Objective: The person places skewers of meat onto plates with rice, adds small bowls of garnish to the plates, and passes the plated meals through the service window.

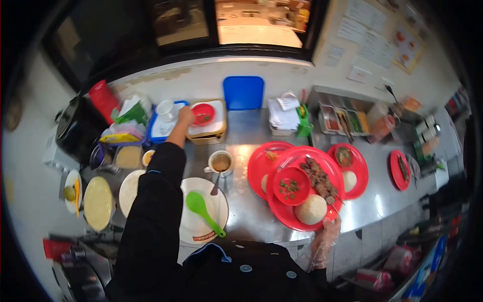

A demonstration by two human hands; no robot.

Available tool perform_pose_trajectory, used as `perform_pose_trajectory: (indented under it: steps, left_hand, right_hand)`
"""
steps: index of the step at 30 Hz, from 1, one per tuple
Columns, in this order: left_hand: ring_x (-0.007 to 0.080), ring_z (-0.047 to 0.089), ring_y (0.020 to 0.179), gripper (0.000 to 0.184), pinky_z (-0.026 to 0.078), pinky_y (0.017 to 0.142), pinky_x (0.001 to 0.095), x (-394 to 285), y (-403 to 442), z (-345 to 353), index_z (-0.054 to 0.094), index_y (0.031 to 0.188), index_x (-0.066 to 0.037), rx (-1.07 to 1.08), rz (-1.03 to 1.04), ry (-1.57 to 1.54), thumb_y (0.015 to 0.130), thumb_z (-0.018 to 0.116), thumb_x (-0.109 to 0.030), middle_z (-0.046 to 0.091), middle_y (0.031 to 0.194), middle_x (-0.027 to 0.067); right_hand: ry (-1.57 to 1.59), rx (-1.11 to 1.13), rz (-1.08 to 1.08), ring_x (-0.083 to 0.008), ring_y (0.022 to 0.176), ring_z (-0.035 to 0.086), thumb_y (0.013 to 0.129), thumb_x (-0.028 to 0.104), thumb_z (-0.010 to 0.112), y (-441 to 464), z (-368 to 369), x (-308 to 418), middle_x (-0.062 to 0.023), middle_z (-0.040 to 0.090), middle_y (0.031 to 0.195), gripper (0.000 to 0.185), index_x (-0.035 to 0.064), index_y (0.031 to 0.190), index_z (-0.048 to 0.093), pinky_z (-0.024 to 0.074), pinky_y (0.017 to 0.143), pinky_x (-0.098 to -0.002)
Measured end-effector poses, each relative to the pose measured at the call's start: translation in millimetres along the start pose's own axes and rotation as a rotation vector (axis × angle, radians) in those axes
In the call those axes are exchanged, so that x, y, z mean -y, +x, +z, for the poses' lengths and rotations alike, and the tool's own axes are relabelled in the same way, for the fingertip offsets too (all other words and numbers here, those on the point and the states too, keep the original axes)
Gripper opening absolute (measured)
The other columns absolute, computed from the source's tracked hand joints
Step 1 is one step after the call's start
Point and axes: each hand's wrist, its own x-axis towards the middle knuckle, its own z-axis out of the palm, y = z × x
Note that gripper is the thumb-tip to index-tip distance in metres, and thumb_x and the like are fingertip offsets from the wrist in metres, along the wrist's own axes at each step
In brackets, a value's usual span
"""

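Note:
My left hand reaches to the back of the counter, its fingers closed at the rim of a small red bowl with green bits in it. My right hand, in a clear plastic glove, grips the near right edge of a red plate. That plate carries a red bowl of chopped greens, skewered meat and a rice mound. It overlaps another red plate to its left.
A white mug with a spoon and a white plate with a green spatula stand left of centre. Farther right are two more red plates, a metal condiment tray and tissues.

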Motion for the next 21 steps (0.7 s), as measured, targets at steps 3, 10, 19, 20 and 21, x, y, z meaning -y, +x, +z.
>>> perform_pose_trajectory:
  steps: [3,10,19,20,21]
  left_hand:
    - [0.0337,0.063,0.088,0.022,0.052,0.073,0.0408,9.8,7.8,-10.3,0.066,0.085,0.001,0.232,0.25,0.306,0.073,0.061,-0.016,0.063,0.092,0.0232]
    - [0.0341,0.059,0.094,0.037,0.046,0.082,0.04,-177.0,-165.7,-142.2,0.059,0.105,0.002,0.156,0.818,-0.452,0.083,0.059,-0.027,0.06,0.102,0.0216]
    - [0.0353,0.042,0.115,0.111,0.038,0.096,0.0407,-196.1,-252.4,-125.4,0.018,0.136,0.004,0.575,1.088,-0.268,0.053,0.08,-0.037,0.039,0.124,0.0244]
    - [0.0346,0.043,0.113,0.11,0.038,0.096,0.0407,-190.2,-250.1,-123.7,0.019,0.135,0.005,0.436,1.098,-0.334,0.052,0.08,-0.034,0.041,0.12,0.0231]
    - [0.035,0.043,0.111,0.102,0.039,0.094,0.0402,-180.3,-241.3,-132.1,0.027,0.131,0.002,0.443,0.979,-0.454,0.051,0.08,-0.033,0.042,0.119,0.0232]
  right_hand:
    - [-0.013,-0.073,0.048,-0.0269,0.101,0.056,0.075,0.01,0.065,-9.5,17.9,7.0,-0.0138,0.055,0.112,0.049,0.0014,0.118,0.042,0.0474,0.088,-0.0389]
    - [0.106,0.069,0.087,-0.0239,0.098,0.058,0.077,0.007,0.065,-10.5,25.4,6.4,-0.0126,0.055,0.11,0.05,0.0024,0.12,0.041,0.0489,0.085,-0.036]
    - [0.047,0.126,0.064,-0.0224,0.094,0.057,0.079,0.003,0.058,16.4,30.6,5.6,-0.0126,0.055,0.107,0.047,0.0022,0.121,0.039,0.0489,0.083,-0.0344]
    - [0.064,0.151,0.101,-0.0245,0.098,0.057,0.078,0.004,0.06,17.4,33.3,9.9,-0.0135,0.055,0.109,0.046,0.0022,0.119,0.041,0.0482,0.086,-0.0365]
    - [0.073,0.159,0.116,-0.0259,0.101,0.056,0.078,0.005,0.06,21.6,34.7,9.3,-0.0138,0.055,0.11,0.047,0.0021,0.12,0.04,0.0481,0.087,-0.0377]
